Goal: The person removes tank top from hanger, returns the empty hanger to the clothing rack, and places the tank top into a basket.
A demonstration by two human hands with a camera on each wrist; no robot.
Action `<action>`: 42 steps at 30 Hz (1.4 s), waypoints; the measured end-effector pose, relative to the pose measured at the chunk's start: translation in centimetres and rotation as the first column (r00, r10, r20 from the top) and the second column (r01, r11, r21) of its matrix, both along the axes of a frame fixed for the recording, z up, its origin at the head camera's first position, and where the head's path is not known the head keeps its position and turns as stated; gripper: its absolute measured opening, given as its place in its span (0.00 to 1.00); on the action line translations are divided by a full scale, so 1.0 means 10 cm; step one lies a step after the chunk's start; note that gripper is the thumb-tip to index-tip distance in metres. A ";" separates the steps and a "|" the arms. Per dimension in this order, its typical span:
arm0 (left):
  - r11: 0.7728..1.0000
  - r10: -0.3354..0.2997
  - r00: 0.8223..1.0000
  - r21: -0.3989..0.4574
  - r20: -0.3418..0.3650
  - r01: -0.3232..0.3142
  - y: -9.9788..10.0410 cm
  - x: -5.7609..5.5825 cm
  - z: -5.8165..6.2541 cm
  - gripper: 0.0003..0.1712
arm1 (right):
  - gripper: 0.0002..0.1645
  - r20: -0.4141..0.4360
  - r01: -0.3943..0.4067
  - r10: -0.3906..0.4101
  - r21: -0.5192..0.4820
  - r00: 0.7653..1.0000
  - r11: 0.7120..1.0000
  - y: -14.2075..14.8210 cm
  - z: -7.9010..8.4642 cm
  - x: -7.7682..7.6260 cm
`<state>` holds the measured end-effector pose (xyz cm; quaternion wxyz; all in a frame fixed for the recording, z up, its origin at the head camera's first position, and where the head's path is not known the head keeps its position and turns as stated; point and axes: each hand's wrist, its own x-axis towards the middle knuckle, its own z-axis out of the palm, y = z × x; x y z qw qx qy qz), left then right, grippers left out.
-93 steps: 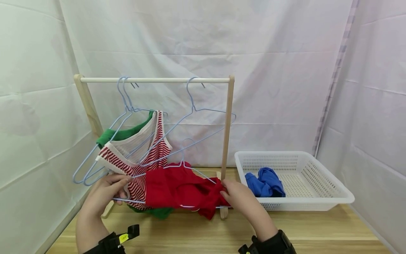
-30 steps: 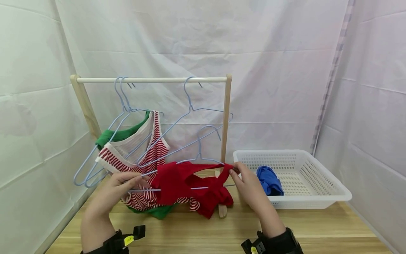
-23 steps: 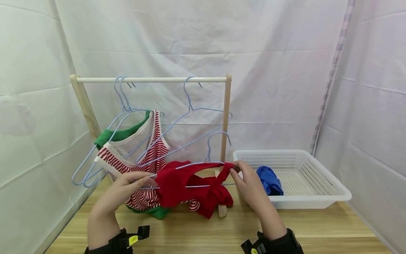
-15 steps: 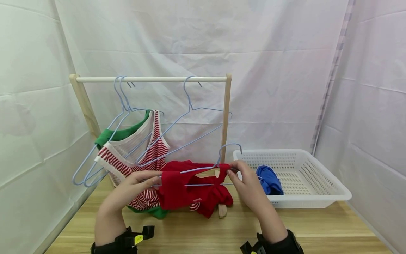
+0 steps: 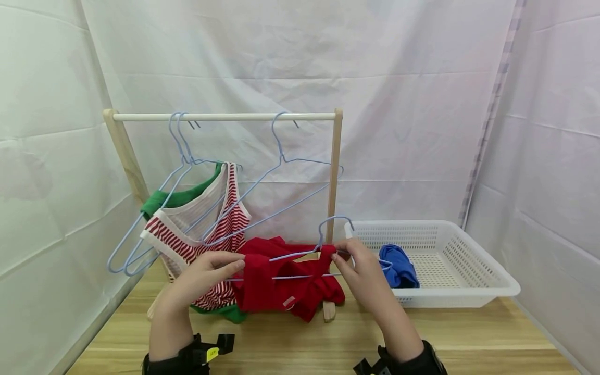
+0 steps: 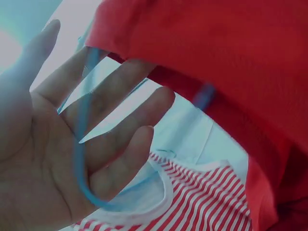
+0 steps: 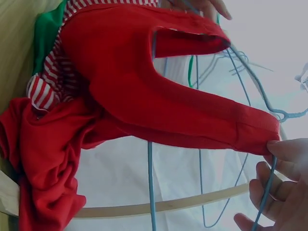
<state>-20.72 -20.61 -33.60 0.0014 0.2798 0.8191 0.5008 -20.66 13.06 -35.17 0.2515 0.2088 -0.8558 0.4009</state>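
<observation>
Between my hands is a red tank top [image 5: 259, 294], its lower part bunched on the table. A light blue wire hanger [image 5: 286, 257] runs through both shoulder straps, its hook leaning right. My right hand [image 5: 365, 268] pinches one strap between thumb and finger; in the right wrist view, the hanger's end [image 7: 266, 192] passes along its fingers. My left hand [image 5: 199, 281] is at the other strap. The left wrist view shows its thumb apart, fingers [image 6: 130, 113] loosely extended at the cloth edge, and the hanger's other end [image 6: 81, 139] across the palm.
Behind stands a wooden rack [image 5: 225, 117]. From it hang a green garment [image 5: 157, 203], a red-and-white striped top [image 5: 232, 205] and a bare blue hanger [image 5: 276, 169]. On the right, a white basket [image 5: 473, 299] holds a blue cloth [image 5: 398, 266].
The held hanger has slid right through the red tank top, its hook tipping right and passing the rack's post. My left hand has moved right, bringing both hands closer together.
</observation>
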 end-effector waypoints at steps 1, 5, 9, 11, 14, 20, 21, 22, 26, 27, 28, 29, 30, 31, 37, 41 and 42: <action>1.000 0.002 1.000 0.000 0.003 -0.002 0.03 -0.01 0.00 0.17 | 0.07 -0.008 0.004 -0.003 0.014 1.000 1.000 -0.01 0.00 0.00; 0.999 0.052 0.999 -0.013 0.009 -0.052 0.16 -0.02 0.02 0.14 | 0.06 -0.011 0.024 -0.023 0.036 1.000 0.999 -0.04 -0.01 0.01; 0.990 0.141 0.990 -0.012 -0.018 -0.141 0.20 -0.03 0.03 0.12 | 0.06 0.032 0.034 -0.035 0.016 0.999 0.999 -0.02 -0.01 0.01; 0.985 0.174 0.984 0.001 -0.036 -0.174 0.19 -0.04 0.03 0.12 | 0.06 0.043 0.038 -0.039 0.008 0.998 0.999 0.00 -0.01 0.00; 0.978 0.206 0.978 0.031 -0.043 -0.205 0.15 -0.04 0.03 0.11 | 0.06 0.040 0.045 -0.045 -0.001 0.998 0.999 0.04 0.00 -0.01; 0.952 0.299 0.952 0.087 -0.060 -0.294 0.06 -0.05 0.02 0.11 | 0.07 0.027 0.073 -0.073 -0.002 0.997 0.997 0.10 0.01 -0.05; 0.946 0.316 0.947 0.100 -0.057 -0.310 0.05 -0.05 0.02 0.12 | 0.07 0.026 0.077 -0.077 0.000 0.997 0.997 0.11 0.02 -0.05; 0.937 0.337 0.940 0.114 -0.056 -0.329 0.04 -0.05 0.03 0.13 | 0.07 0.029 0.081 -0.081 -0.001 0.996 0.997 0.12 0.02 -0.05; 0.895 0.415 0.910 0.189 -0.019 -0.404 0.00 -0.03 0.05 0.15 | 0.08 0.047 0.092 -0.092 -0.002 0.995 0.996 0.15 0.04 -0.04; 0.885 0.426 0.905 0.215 -0.008 -0.414 -0.01 -0.02 0.05 0.16 | 0.09 0.057 0.095 -0.094 -0.003 0.994 0.996 0.16 0.05 -0.04; 0.875 0.433 0.901 0.238 0.005 -0.422 -0.02 -0.02 0.06 0.16 | 0.09 0.065 0.097 -0.097 -0.004 0.993 0.995 0.16 0.05 -0.03; 0.867 0.437 0.899 0.259 0.015 -0.426 -0.03 -0.01 0.06 0.17 | 0.09 0.069 0.099 -0.099 -0.003 0.993 0.995 0.17 0.06 -0.03; 0.862 0.439 0.898 0.272 0.025 -0.429 -0.04 -0.01 0.06 0.17 | 0.09 0.073 0.099 -0.099 -0.002 0.992 0.995 0.19 0.06 -0.03; 0.859 0.441 0.897 0.277 0.031 -0.431 -0.05 -0.01 0.06 0.18 | 0.10 0.073 0.096 -0.096 -0.005 0.993 0.995 0.20 0.06 -0.03; 0.860 0.423 0.905 0.290 0.053 -0.419 -0.09 0.01 0.06 0.18 | 0.08 0.044 0.078 -0.077 -0.026 0.996 0.997 0.24 0.09 -0.03; 0.862 0.416 0.907 0.289 0.064 -0.416 -0.09 0.01 0.05 0.17 | 0.09 0.035 0.082 -0.081 -0.030 0.996 0.996 0.25 0.09 -0.04; 0.862 0.416 0.907 0.289 0.069 -0.417 -0.10 0.01 0.05 0.17 | 0.09 0.037 0.084 -0.083 -0.032 0.996 0.996 0.26 0.09 -0.03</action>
